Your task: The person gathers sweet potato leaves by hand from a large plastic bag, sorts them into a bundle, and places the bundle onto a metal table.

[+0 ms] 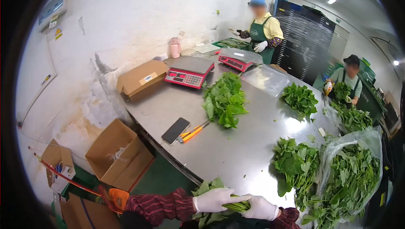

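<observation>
Bottom middle of the frame, both gloved hands are wrapped around one bundle of greens (237, 206) right at the near edge of the steel surface (236, 153). The left hand (214, 199) has its fingers curled over the stems, the right hand (260, 208) is closed on them just beside it, nearly touching. Leaves stick out lower left. More greens lie in loose piles: one center (225, 99), one right of center (295, 163), plus a stuffed clear bag (352, 178) at lower right. A phone (175, 130) and orange cutter (193, 132) lie mid-surface, two red scales (189, 71) further back. Two other people work far up top right.
</observation>
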The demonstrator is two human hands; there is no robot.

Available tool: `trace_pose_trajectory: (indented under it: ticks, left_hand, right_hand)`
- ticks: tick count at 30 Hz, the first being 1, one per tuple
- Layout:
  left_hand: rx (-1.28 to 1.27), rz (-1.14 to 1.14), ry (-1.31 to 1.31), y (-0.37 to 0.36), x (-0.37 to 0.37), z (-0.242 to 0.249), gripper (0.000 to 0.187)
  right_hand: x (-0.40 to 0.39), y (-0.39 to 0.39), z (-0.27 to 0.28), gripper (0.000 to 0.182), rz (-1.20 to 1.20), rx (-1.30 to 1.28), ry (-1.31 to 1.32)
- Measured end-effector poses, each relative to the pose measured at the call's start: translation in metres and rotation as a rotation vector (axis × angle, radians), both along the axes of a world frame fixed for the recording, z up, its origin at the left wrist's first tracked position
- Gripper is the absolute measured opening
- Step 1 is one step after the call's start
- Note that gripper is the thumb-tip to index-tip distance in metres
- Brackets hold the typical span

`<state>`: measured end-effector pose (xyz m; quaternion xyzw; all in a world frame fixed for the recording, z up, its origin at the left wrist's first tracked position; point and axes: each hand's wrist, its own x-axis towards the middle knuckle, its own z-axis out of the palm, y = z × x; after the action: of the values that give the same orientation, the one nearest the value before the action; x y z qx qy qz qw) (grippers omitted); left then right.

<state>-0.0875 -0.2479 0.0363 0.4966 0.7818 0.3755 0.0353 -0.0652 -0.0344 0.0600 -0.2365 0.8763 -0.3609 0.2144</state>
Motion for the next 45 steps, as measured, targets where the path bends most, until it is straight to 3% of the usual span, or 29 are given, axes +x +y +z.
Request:
trace_pose_trajectory:
  ticks: [2,4,5,6,8,9,14,16,18,19,21,22,24,28,31,33,36,38,40,44,45]
  left_hand:
    - [-0.054,-0.010,0.043,-0.002,-0.015,0.007,0.074]
    - [-0.195,0.013,0.162,-0.011,-0.044,0.013,0.075]
    - [-0.280,0.059,0.180,-0.017,-0.062,0.023,0.076]
    - [-0.420,0.134,0.242,-0.022,-0.080,0.038,0.067]
    - [-0.443,0.297,0.479,-0.031,-0.125,0.060,0.063]
    - [-0.409,0.374,0.610,-0.033,-0.151,0.068,0.062]
    - [-0.498,0.746,1.230,-0.003,-0.272,0.121,0.060]
    - [-0.454,0.811,1.365,0.017,-0.318,0.119,0.061]
    - [-0.545,0.862,1.414,0.036,-0.361,0.095,0.062]
    - [-0.535,0.844,1.408,0.044,-0.379,0.073,0.062]
    - [-0.536,0.703,0.986,0.054,-0.413,0.014,0.071]
    - [-0.647,0.703,0.756,0.049,-0.428,-0.028,0.084]
    - [-0.704,0.596,0.023,0.043,-0.433,-0.062,0.086]
    - [-0.737,0.533,0.277,0.037,-0.415,-0.065,0.083]
    - [-0.638,0.543,0.441,0.028,-0.444,-0.082,0.068]
    - [-0.614,0.556,0.503,0.029,-0.471,-0.092,0.067]
    - [-0.636,0.637,0.523,0.040,-0.510,-0.099,0.067]
    - [-0.643,0.704,0.677,0.039,-0.542,-0.118,0.067]
    - [-0.617,0.746,0.538,0.045,-0.549,-0.116,0.071]
    - [-0.485,0.613,0.406,0.043,-0.550,-0.099,0.073]
    - [-0.448,0.595,0.408,0.043,-0.546,-0.089,0.068]
  right_hand:
    - [-0.007,0.000,0.008,0.042,-0.072,-0.096,-0.044]
    - [-0.024,0.007,-0.006,0.050,-0.159,-0.133,0.606]
    - [-0.027,0.020,-0.024,0.055,-0.346,-0.140,0.630]
    - [-0.031,0.027,-0.034,0.056,-0.501,-0.257,0.587]
    - [-0.030,0.046,-0.046,0.049,-0.704,-0.062,0.466]
    - [-0.028,0.056,-0.068,0.040,-0.680,0.020,0.539]
    - [0.000,0.064,-0.136,0.024,-0.573,0.197,0.391]
    - [0.004,0.065,-0.148,0.022,-0.513,0.212,0.370]
    - [0.005,0.061,-0.150,0.016,-0.664,0.157,0.404]
    - [0.005,0.060,-0.157,0.017,-0.711,0.138,0.460]
    - [0.004,0.060,-0.161,0.016,-0.722,0.217,0.440]
    - [0.005,0.058,-0.160,0.016,-0.712,0.287,0.429]
    - [0.000,0.054,-0.149,0.016,-0.756,0.269,0.439]
    - [-0.004,0.053,-0.152,0.014,-0.794,0.151,0.448]
    - [-0.007,0.054,-0.147,0.011,-0.767,0.281,0.394]
    - [-0.015,0.056,-0.134,0.011,-0.683,0.407,0.104]
    - [-0.015,0.059,-0.138,0.015,-0.667,0.339,0.068]
    - [-0.018,0.061,-0.139,0.016,-0.668,0.318,0.024]
    - [-0.017,0.062,-0.138,0.017,-0.697,0.303,-0.027]
    - [-0.017,0.068,-0.138,0.015,-0.592,0.184,-0.075]
    - [-0.019,0.070,-0.141,0.022,-0.572,0.167,-0.135]
